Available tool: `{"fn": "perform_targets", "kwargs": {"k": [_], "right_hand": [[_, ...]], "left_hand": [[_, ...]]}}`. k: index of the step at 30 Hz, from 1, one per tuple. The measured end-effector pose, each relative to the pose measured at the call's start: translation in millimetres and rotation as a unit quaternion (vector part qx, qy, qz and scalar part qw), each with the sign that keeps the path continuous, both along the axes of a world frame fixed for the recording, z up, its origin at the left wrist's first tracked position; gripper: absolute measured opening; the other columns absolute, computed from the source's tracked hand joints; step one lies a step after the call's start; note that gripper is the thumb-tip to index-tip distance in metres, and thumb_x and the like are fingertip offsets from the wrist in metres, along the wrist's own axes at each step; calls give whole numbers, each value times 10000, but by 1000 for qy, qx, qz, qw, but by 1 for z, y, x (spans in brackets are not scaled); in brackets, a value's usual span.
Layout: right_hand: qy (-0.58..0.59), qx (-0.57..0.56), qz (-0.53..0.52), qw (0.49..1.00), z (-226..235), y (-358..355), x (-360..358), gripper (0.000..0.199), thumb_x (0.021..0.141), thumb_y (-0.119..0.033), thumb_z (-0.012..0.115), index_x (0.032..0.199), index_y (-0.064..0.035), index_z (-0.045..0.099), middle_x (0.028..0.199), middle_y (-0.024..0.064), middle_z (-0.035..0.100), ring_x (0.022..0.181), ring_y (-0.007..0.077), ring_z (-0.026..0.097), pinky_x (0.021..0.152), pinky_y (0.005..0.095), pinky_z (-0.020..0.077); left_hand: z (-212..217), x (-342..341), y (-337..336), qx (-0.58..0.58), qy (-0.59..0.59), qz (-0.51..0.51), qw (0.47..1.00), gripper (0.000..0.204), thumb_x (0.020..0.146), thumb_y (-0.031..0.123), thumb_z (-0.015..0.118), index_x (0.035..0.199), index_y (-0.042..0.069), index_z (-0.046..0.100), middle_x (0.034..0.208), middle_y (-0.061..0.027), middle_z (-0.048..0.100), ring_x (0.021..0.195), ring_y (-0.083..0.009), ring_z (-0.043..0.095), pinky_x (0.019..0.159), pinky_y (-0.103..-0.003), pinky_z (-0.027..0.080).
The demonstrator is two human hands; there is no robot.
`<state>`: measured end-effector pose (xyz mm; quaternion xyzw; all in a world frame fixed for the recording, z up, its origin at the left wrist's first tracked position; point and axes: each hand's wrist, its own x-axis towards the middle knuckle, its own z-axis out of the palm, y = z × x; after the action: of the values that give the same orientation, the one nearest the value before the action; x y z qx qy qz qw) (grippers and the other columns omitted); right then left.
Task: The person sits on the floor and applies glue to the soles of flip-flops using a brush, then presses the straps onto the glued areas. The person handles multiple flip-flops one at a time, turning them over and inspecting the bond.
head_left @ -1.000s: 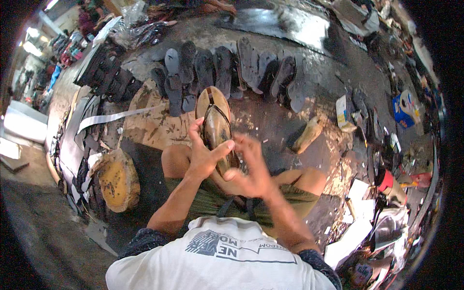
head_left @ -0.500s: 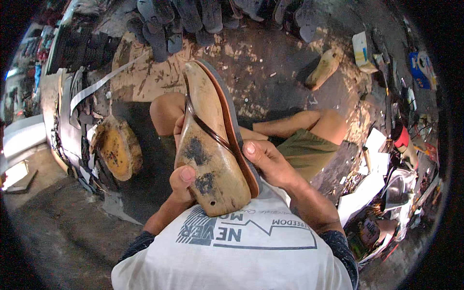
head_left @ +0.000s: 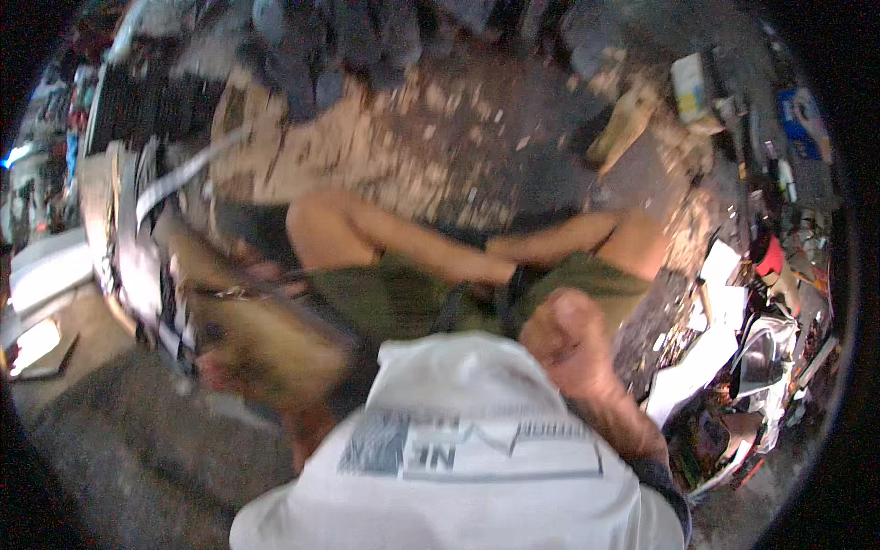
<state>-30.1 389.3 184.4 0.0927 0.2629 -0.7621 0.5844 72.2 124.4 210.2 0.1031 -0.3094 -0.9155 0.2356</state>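
Observation:
A pale wooden shoe last (head_left: 266, 339), smeared by motion, lies tilted across the left of my lap, above the dark floor. My left hand (head_left: 220, 370) is closed round it, thumb on the near side and blurred fingertips showing beyond its far side. A dark strap crosses the last; the blur hides whether the sole still lies against it. In front of my right thigh my right hand (head_left: 570, 332) is curled into a fist, apart from the last. Whatever its fingers may hold is hidden.
Another wooden last (head_left: 625, 126) lies on the floor at the far right. Several dark soles or lasts (head_left: 385, 32) stand along the far edge. White sheets (head_left: 701, 344) and scraps litter the right side. A pale strip (head_left: 188, 170) hangs over piled material at left.
My left hand has swung the last from upright before my chest to the left and tilted it. My right hand has let go of the sole's edge and closed into a fist.

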Motion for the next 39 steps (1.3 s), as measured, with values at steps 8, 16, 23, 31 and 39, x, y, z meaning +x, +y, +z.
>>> {"fn": "perform_targets", "kwargs": {"k": [8, 16, 23, 31, 39], "right_hand": [[-87, -184, 126, 971, 21, -103, -25, 695, 1031, -551, 504, 1585, -154, 369, 1502, 138, 518, 1357, 340, 542, 1029, 622, 509], [-104, -205, 51, 972, 34, -99, -26, 805, 927, -290, 680, 1598, -197, 245, 1538, 93, 468, 1392, 323, 508, 1133, 645, 395], [261, -11, -48, 964, -4, -99, -45, 717, 896, -48, 705, 1484, -116, 301, 1416, 139, 512, 1347, 239, 484, 1140, 405, 397], [309, 4, 14, 951, -12, -98, -66, 573, 970, -145, 657, 1424, -107, 309, 1347, 132, 517, 1175, 198, 558, 911, 354, 529], [300, 40, 17, 953, -2, -100, -76, 554, 1001, -343, 686, 1381, -92, 369, 1205, 111, 550, 1069, 205, 562, 828, 342, 506]], "left_hand": [[17, -85, -32, -76, 217, -76, 970, 1228, 744, 412, 855, 1643, 44, 103, 1668, -321, 83, 1500, -467, 295, 1220, -593, 317], [-17, -71, -20, -46, 1, -8, 999, 1016, 805, 370, 724, 1609, 3, 224, 1576, -291, 312, 1468, -399, 357, 1230, -487, 292], [-6, -60, -4, -75, -179, -48, 980, 797, 948, 300, 653, 1598, 4, 301, 1481, -102, 525, 1318, -230, 556, 1122, -368, 434], [-5, -66, 16, -405, -296, -9, 865, 777, 957, 188, 657, 1593, -14, 260, 1443, -122, 527, 1301, -214, 535, 1091, -326, 427], [-5, -70, 13, -368, -282, -4, 886, 804, 958, 171, 676, 1598, -27, 233, 1439, -124, 527, 1284, -204, 537, 1073, -316, 430]]}}
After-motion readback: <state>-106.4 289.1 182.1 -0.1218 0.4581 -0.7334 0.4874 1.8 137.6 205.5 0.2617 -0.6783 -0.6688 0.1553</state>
